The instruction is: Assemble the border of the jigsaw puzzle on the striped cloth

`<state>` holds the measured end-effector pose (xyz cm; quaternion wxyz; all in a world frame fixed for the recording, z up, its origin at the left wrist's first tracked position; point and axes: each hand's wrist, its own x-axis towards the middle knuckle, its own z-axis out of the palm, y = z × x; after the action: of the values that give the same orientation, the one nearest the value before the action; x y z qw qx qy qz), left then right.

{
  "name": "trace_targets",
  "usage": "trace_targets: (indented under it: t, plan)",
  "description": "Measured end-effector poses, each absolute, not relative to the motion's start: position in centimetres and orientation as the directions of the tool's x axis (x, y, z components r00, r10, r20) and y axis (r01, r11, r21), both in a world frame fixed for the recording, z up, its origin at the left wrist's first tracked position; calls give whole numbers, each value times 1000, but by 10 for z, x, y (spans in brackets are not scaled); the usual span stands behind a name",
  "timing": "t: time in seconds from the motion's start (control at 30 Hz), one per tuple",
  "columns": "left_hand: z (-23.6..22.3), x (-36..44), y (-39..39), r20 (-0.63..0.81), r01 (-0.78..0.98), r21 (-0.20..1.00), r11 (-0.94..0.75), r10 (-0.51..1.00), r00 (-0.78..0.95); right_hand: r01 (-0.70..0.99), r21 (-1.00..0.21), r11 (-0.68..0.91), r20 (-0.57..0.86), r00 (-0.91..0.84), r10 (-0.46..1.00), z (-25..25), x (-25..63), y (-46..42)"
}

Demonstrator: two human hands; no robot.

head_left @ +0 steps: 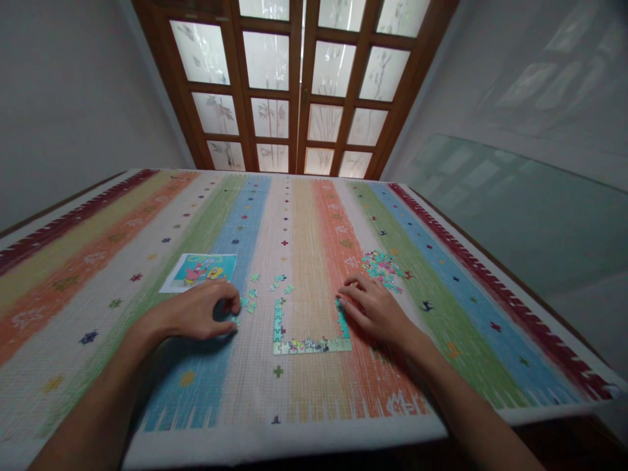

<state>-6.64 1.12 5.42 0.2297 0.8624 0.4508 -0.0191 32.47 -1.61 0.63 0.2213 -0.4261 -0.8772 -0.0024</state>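
Observation:
A partly joined jigsaw puzzle (314,347) lies on the striped tablecloth: a bottom row with a column rising at each side. My right hand (375,307) is at the top of the right column, its thumb and fingertips closed on a puzzle piece (338,303) there. Left of the puzzle, my left hand (203,313) is curled just above the cloth. Its thumb and index finger close around a small teal puzzle piece (236,320), partly hidden. Several loose pieces (252,306) lie beside its fingertips, and more loose pieces (276,282) lie above the left column.
A reference picture (196,269) with cartoon figures lies beyond my left hand. A pile of mixed puzzle pieces (381,267) is beyond my right hand. The striped tablecloth (314,222) covers the table. Wooden doors with glass panes (267,62) stand behind its far edge.

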Motion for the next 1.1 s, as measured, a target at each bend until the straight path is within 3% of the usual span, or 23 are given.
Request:
trace_targets:
  t: [0.37,0.93,1.1]
  plan:
    - [47,-65,8,-350,843,373,-388,783,515,753,-184,632,375,-541,753,5,326,-15]
    - [34,-49,-5,-183,658,532,-532,687,703,745,-209,633,369,-540,757,5,324,-14]
    - [38,-45,-6,-125,651,520,-553,705,698,746,-230,624,357,-532,768,6,325,-14]
